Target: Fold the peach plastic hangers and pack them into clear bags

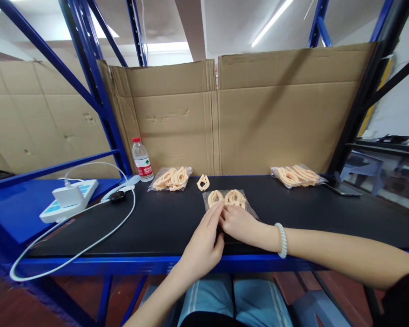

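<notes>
A clear plastic bag (248, 206) with cream-coloured, ring-shaped pieces (234, 198) in it lies flat on the black table top, right in front of me. My left hand (204, 243) reaches over its lower left part, fingers stretched out and thumb apart, the fingertips meeting those of the other hand. Bent fingers of my right hand (240, 223) press on the bag's lower middle and seem to pinch its plastic; the tips are partly hidden. Behind the bag, a single loose cream piece (203, 182) lies on the table.
More filled bags lie at the back, one on the left (172, 178) and one on the right (296, 175). A water bottle (142, 160) stands beside the left one. White cables run from a power strip (70, 202) at the left. A phone-like flat object (342, 187) lies far right.
</notes>
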Demonstrator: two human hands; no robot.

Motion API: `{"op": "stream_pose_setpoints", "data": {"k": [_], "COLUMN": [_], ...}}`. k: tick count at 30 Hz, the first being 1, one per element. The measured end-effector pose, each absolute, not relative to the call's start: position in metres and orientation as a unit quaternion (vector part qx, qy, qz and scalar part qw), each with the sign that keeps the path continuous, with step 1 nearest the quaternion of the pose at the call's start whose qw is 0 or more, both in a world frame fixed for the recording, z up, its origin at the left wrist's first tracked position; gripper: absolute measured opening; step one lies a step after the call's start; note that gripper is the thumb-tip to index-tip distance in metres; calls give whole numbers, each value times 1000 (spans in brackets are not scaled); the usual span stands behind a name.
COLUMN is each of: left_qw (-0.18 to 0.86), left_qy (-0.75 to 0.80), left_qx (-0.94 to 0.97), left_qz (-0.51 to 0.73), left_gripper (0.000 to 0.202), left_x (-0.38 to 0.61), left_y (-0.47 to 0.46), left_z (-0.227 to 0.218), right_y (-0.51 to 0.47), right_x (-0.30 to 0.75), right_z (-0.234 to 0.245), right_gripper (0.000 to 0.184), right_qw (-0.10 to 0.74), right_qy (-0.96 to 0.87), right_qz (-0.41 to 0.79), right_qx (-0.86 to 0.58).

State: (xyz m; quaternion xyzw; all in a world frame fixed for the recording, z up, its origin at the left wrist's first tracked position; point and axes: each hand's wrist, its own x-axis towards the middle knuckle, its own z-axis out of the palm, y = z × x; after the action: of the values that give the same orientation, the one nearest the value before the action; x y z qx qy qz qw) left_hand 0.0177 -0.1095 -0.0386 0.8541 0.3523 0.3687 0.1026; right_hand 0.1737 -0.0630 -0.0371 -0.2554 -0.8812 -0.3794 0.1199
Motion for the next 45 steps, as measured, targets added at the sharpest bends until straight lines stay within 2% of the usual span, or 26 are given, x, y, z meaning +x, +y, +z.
{"op": "stream_pose_setpoints", "data": {"k": [5,10,12,14,15,22,26,34,45], "left_qw": [105,102,96,93,94,100,98,99,95], "left_qy": [346,344,350,356,359,374,380,363,360], "left_qx": [855,857,859,859,858,851,853,855,857], "left_qz": [372,370,362,355,355,354,345,356,355], "left_gripper": [72,70,68,66,64,56,54,55,56], "left_x": [18,18,17,17,17,16,16,16,16], "left_y": [-110,-111,-112,-113,-113,-117,-117,-116,-113], "left_z": [-39,-38,-36,-35,-35,-34,-35,-36,-35], "right_y": [-89,-56,-17,27,48,137,152,137,28], "right_x": [195,223,221,212,205,162,155,225,329], "right_z": [-17,31,41,42,39,13,4,-15,-4], "right_gripper": [24,24,26,37,41,67,64,37,24], "right_qw": [187,354,320,213,187,86,52,70,224], "right_qy": [-889,-843,-857,-904,-917,-944,-949,-924,-854], "right_qz": [-329,-265,-222,-169,-155,-128,-113,-108,-119], "right_qx": [-257,-305,-336,-329,-317,-293,-289,-361,-455]}}
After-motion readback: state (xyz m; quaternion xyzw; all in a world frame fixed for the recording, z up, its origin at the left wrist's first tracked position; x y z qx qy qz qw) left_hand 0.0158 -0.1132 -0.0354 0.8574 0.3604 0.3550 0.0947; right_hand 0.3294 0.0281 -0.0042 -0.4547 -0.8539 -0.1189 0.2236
